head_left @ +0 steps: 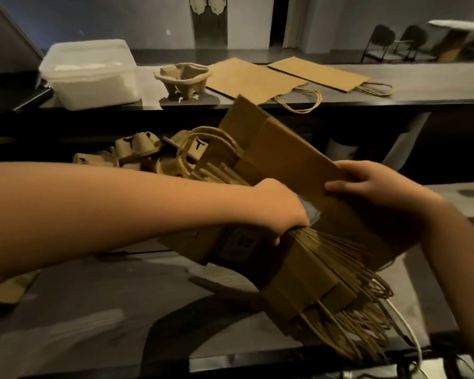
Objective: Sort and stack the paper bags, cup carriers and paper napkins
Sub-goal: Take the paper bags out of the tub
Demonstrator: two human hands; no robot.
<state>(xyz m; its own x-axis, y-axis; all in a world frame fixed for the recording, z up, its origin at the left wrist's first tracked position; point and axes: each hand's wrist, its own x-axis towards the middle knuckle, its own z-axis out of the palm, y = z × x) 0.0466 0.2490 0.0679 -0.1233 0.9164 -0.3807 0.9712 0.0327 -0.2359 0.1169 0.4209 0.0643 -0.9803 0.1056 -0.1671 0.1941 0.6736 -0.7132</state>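
Dim, warm yellow cast. Hard shadows across counter (93, 296). Motion blur on right hand (381, 187), lower-left streaky. Wide-angle bend at edges. Bg soft, noisy.

Dim warm light. Pale grey wall (93, 17) behind long dark counter ledge (435, 84). Black doorway (278, 20). Two dark round-backed chairs (383, 35) far right.

Left hand (281, 212): bare forearm reaches in from the left, fingers curled down onto the stack of flat brown paper bags (285, 149). Right hand (381, 190), just right of it, grips the stack's edge.
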